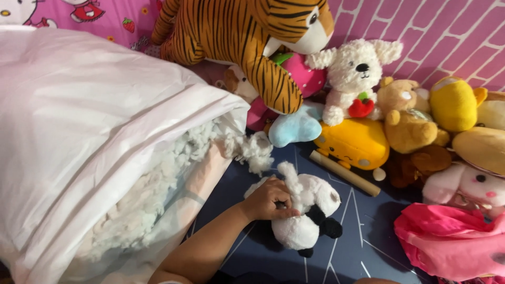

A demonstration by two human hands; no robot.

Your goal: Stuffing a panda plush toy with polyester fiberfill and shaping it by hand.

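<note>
White plush panda (307,210) lay lengthwise away from the person on the blue mat (357,247), left hand (268,200) clasping its flank; right hand unseen.

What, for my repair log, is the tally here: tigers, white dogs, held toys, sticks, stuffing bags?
Tiger: 1
White dog: 1
Held toy, in left hand: 1
Stick: 1
Stuffing bag: 1
Total: 5
</note>
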